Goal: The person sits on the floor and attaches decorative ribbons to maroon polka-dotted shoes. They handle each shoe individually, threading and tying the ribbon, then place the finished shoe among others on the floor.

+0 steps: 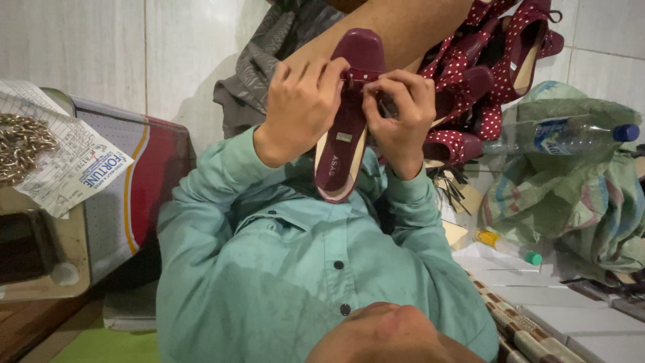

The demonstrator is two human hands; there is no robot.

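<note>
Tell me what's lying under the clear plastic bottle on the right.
The plastic bottle lies on a crumpled, faded green woven sack. Beside it is a pile of maroon polka-dot sandals. Whatever is inside or beneath the sack is covered.

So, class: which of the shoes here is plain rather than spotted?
The maroon sandal held in both hands; the piled shoes behind have white dots.

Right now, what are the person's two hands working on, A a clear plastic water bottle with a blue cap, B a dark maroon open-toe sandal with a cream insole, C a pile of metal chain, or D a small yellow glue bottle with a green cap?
B: both the left hand and the right hand grip the strap of the dark maroon sandal, propped on the person's leg; the other things lie untouched.
</note>
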